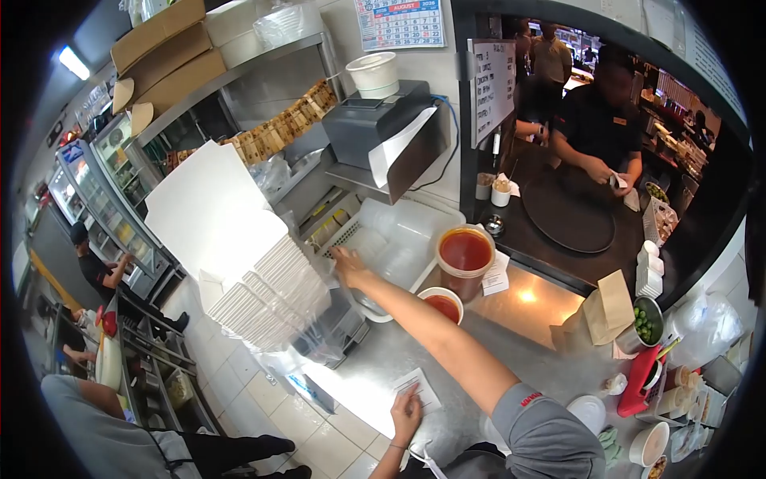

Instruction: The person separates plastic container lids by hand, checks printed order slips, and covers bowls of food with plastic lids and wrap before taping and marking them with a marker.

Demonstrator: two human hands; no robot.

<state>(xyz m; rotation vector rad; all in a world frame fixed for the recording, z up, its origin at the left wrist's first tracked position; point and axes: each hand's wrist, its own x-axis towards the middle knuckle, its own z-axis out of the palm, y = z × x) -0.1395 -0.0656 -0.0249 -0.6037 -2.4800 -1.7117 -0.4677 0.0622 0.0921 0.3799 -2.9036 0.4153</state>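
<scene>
My left hand [405,413] rests on a small printed paper slip [423,390] at the steel counter's front edge, fingers partly curled. My other arm stretches across the counter, and my right hand [349,266] is at the left rim of a translucent plastic bin [415,275], beside a tall stack of white takeaway boxes [267,291]. Its fingers are too small and blurred to make out a hold. Clear plastic items lie in the bin. Right of it stand a large tub of red sauce [465,254] and a smaller tub of red sauce [442,306].
Beyond the pass window, a person holds something small near a round black tray [569,209]. A printer [375,120] sits on a wall shelf. A paper bag [606,307], a red device [641,379] and containers stand at right. Other people are at left.
</scene>
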